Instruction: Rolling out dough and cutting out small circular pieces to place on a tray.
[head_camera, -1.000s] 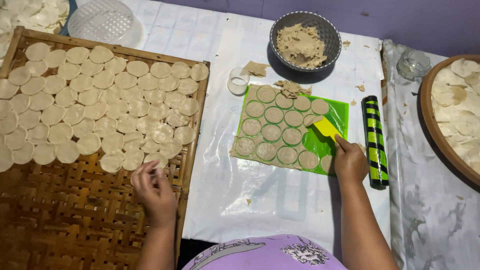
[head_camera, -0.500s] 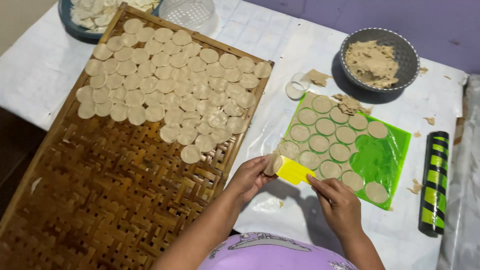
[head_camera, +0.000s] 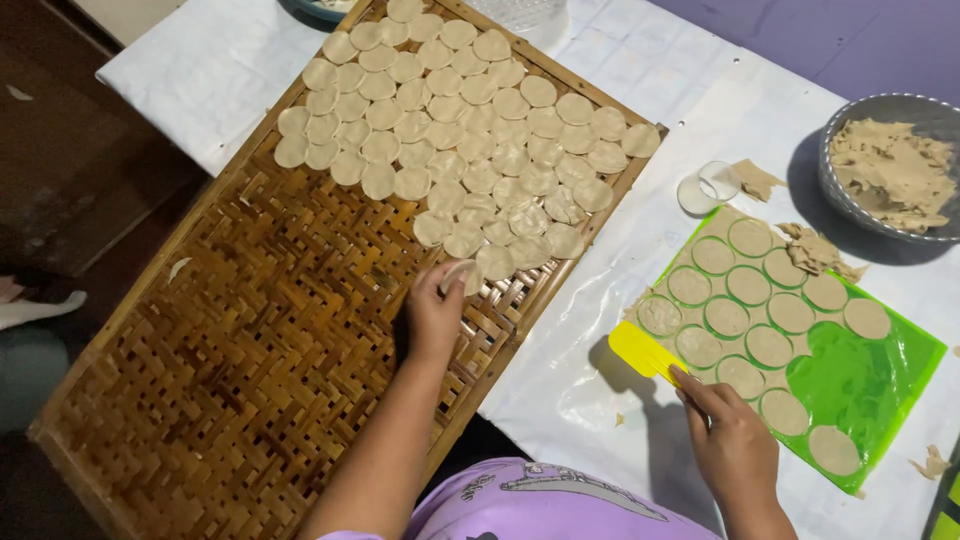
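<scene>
Left hand (head_camera: 436, 312) pinching 1 thin dough round (head_camera: 462, 277) by its edge, fingertips closed on it, just past the near edge of the laid-out dough discs (head_camera: 455, 120) on the woven bamboo tray (head_camera: 230, 350). Right hand (head_camera: 735, 445) closed around the handle of a yellow scraper (head_camera: 645, 352), blade resting at the near left corner of the green cutting mat (head_camera: 860, 385), where cut rounds (head_camera: 770, 300) lie in rows.

To do this well, probably best to: lower the round flat, not folded, into the bare weave directly beyond the left fingertips; set it just beside the last row, edges barely overlapping or apart, to avoid sticking; release by opening the fingers sideways rather than dragging. Keep the scraper low and flat under the next round to lift without tearing. Beyond the right hand, a grey bowl of dough scraps (head_camera: 890, 170) on the bench (head_camera: 590, 380).
</scene>
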